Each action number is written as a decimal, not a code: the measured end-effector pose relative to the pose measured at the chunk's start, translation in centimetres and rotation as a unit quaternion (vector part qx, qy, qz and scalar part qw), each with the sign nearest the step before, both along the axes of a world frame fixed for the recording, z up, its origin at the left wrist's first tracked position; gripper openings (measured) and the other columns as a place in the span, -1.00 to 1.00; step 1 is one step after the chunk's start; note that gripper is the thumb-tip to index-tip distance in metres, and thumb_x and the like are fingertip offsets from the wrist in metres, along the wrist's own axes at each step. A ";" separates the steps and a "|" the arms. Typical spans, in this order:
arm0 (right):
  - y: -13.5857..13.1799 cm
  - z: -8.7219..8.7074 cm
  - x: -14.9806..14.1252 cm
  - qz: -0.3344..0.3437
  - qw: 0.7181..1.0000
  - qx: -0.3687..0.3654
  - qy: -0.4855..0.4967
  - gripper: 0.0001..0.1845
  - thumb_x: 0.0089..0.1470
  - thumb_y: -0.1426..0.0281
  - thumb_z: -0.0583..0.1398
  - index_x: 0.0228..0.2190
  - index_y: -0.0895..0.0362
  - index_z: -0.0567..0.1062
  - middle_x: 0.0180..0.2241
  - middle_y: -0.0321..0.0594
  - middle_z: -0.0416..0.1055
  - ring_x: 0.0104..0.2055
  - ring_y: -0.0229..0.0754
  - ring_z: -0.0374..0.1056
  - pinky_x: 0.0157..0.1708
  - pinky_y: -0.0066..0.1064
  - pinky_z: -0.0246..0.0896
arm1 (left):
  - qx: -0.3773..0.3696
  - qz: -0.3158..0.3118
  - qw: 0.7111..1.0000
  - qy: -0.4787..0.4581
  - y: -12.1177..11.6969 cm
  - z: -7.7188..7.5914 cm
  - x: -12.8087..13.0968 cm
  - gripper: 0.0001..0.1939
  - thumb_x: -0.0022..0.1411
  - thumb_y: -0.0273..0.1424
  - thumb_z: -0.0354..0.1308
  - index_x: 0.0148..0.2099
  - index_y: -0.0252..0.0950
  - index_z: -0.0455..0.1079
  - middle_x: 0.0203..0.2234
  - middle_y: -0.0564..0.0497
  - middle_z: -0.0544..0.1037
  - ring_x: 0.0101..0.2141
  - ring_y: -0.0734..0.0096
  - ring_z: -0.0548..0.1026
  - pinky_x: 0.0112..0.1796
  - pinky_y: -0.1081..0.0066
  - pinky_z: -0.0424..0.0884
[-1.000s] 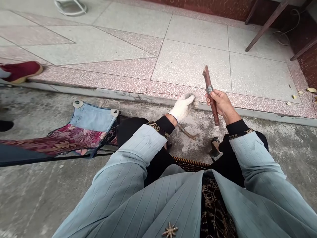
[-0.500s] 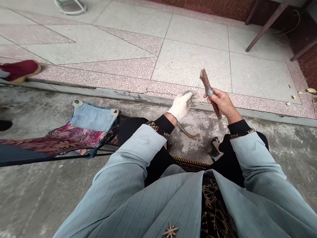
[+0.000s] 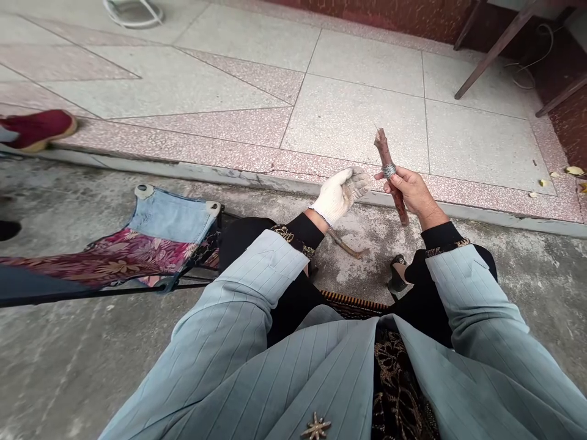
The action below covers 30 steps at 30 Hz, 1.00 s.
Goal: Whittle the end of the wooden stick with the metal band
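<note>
My bare right hand (image 3: 415,192) grips a short brown stick (image 3: 382,145) below its middle, thumb and fingers closed round it. Several turns of silvery wire (image 3: 389,170) wrap the stick just above the thumb. The stick stands nearly upright, its top leaning a little left. In a white knit glove, my left hand (image 3: 342,192) is just left of the stick, apart from it. Its palm faces the stick with the fingers stretched out, and I see nothing in it. A second, bent stick (image 3: 347,245) lies on the concrete below my hands.
A raised terrazzo step (image 3: 220,154) runs across in front of me. On my left stands a folding chair (image 3: 137,244) with patchwork fabric. Another person's red shoe (image 3: 41,127) rests on the step. Table legs (image 3: 495,49) and a loose cable (image 3: 523,67) are at the upper right.
My left hand has opened more, its fingers spreading with the palm showing. The stick in my right hand has shifted slightly right and turned a little. The rest looks the same.
</note>
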State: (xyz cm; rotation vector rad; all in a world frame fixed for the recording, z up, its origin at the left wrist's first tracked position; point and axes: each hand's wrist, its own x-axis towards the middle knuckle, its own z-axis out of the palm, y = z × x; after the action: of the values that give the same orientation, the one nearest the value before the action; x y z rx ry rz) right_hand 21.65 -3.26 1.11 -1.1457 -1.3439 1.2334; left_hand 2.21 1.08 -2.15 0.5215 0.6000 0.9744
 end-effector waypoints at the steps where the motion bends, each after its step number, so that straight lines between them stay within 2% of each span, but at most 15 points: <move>1: 0.1 -0.1 0.1 0.000 1.000 -0.005 0.015 -0.52 0.00 -0.03 0.30 -0.26 0.12 0.53 -0.22 -0.16 0.52 -0.44 -0.32 0.28 -0.49 -0.48 0.20 | 0.019 -0.008 1.000 0.003 0.0 0.0 -0.1 -0.87 0.24 -0.41 0.10 -0.21 -0.34 0.42 -0.36 -0.06 0.61 -0.31 0.35 0.61 -0.19 0.29 0.55; 3: 0.1 -0.2 0.2 0.010 0.999 -0.021 0.046 -0.51 -0.03 -0.03 0.32 -0.28 0.13 0.53 -0.19 -0.14 0.53 -0.44 -0.33 0.28 -0.45 -0.47 0.25 | 0.072 -0.017 0.997 0.019 -0.2 0.2 -0.3 -0.82 0.18 -0.44 0.16 -0.14 -0.31 0.44 -0.30 -0.06 0.61 -0.29 0.35 0.61 -0.17 0.28 0.54; 7: 0.0 0.0 0.5 0.026 0.991 -0.058 0.115 -0.49 -0.09 0.01 0.38 -0.27 0.15 0.53 -0.19 -0.11 0.55 -0.47 -0.36 0.26 -0.33 -0.42 0.36 | 0.187 0.000 0.981 0.058 -0.4 0.6 -0.4 -0.55 0.07 -0.48 0.27 0.04 -0.17 0.42 -0.05 -0.02 0.55 -0.18 0.38 0.59 -0.11 0.33 0.50; 9: -0.1 0.3 0.8 0.032 0.986 -0.075 0.145 -0.51 -0.09 0.05 0.39 -0.27 0.17 0.53 -0.20 -0.10 0.56 -0.49 -0.37 0.24 -0.30 -0.41 0.39 | 0.238 0.000 0.969 0.070 -0.3 0.9 -0.5 -0.52 0.04 -0.44 0.33 0.05 -0.15 0.42 0.01 -0.03 0.53 -0.19 0.39 0.59 -0.11 0.35 0.50; 12: -0.3 0.6 1.3 0.055 0.976 -0.105 0.180 -0.55 -0.08 0.13 0.41 -0.27 0.21 0.54 -0.23 -0.08 0.57 -0.51 -0.40 0.21 -0.31 -0.42 0.41 | 0.306 -0.027 0.947 0.091 0.1 1.2 -0.8 -0.58 0.03 -0.34 0.38 -0.03 -0.24 0.46 -0.07 -0.08 0.57 -0.25 0.38 0.59 -0.15 0.33 0.51; 16: -0.4 0.6 1.7 0.079 0.965 -0.146 0.202 -0.59 -0.06 0.20 0.41 -0.25 0.23 0.53 -0.24 -0.07 0.58 -0.52 -0.40 0.22 -0.33 -0.41 0.42 | 0.381 -0.033 0.910 0.161 0.6 1.7 -1.7 -0.75 0.10 -0.31 0.32 -0.18 -0.32 0.53 -0.25 -0.06 0.62 -0.29 0.36 0.58 -0.17 0.30 0.51; 20: -0.5 0.6 1.8 0.082 0.957 -0.177 0.214 -0.66 0.02 0.24 0.36 -0.23 0.21 0.52 -0.25 -0.09 0.58 -0.53 -0.39 0.22 -0.35 -0.40 0.43 | 0.462 -0.041 0.851 0.246 0.6 2.6 -2.7 -0.81 0.12 -0.37 0.27 -0.20 -0.33 0.55 -0.26 -0.08 0.63 -0.23 0.32 0.58 -0.13 0.28 0.50; 25: -0.5 0.6 1.7 0.078 0.948 -0.218 0.220 -0.76 0.12 0.29 0.28 -0.25 0.22 0.49 -0.26 -0.08 0.57 -0.53 -0.38 0.24 -0.34 -0.39 0.43 | 0.572 -0.046 0.776 0.263 0.9 3.7 -3.3 -0.84 0.14 -0.39 0.25 -0.21 -0.31 0.56 -0.20 -0.10 0.62 -0.12 0.28 0.56 -0.04 0.27 0.45; 28: -0.4 0.5 1.5 0.083 0.943 -0.231 0.226 -0.77 0.14 0.31 0.27 -0.24 0.24 0.49 -0.26 -0.06 0.58 -0.54 -0.38 0.23 -0.35 -0.38 0.43 | 0.591 -0.040 0.751 0.290 0.7 3.9 -3.4 -0.86 0.12 -0.39 0.25 -0.24 -0.30 0.55 -0.20 -0.10 0.62 -0.12 0.29 0.56 -0.06 0.29 0.44; 30: -0.4 0.4 1.4 0.089 0.942 -0.231 0.229 -0.76 0.14 0.31 0.27 -0.24 0.24 0.49 -0.25 -0.05 0.58 -0.53 -0.38 0.23 -0.36 -0.37 0.43 | 0.572 -0.026 0.753 0.323 0.4 3.7 -3.2 -0.87 0.10 -0.40 0.26 -0.27 -0.30 0.53 -0.21 -0.09 0.61 -0.15 0.29 0.56 -0.09 0.31 0.44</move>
State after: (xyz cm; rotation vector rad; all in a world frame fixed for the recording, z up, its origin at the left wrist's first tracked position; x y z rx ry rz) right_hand 23.05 -3.69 1.56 -0.9691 -0.8377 1.8825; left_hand -0.98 1.50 1.54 2.0354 0.5221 1.0271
